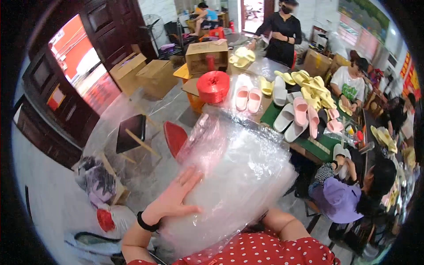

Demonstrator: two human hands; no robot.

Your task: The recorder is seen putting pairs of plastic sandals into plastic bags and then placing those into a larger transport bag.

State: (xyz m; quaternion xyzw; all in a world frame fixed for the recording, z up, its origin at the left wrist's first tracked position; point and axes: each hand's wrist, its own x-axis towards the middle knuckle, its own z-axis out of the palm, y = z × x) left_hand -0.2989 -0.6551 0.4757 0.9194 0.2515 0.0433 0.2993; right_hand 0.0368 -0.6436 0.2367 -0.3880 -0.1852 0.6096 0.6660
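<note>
A large bundle of clear plastic bags (247, 176) spreads in front of my body, its upper edge reaching the near end of the table. My left hand (183, 192), with a black band at the wrist, lies flat on the left side of this plastic, fingers stretched and thumb apart. Only my right forearm (285, 224) shows; the hand itself is hidden beneath or behind the bags, so its fingers cannot be seen. Just past the plastic, a pair of pink slides (248, 99) and a roll of red plastic twine (213, 87) stand on the table.
Yellow, white and pink slides (311, 88) are heaped on a green mat (316, 148). Beyond stands a person in black (282, 37); others sit at right, including one in purple (340, 198). Cardboard boxes (155, 78), a red stool (175, 138) and a black-seated stool (131, 132) are on the left.
</note>
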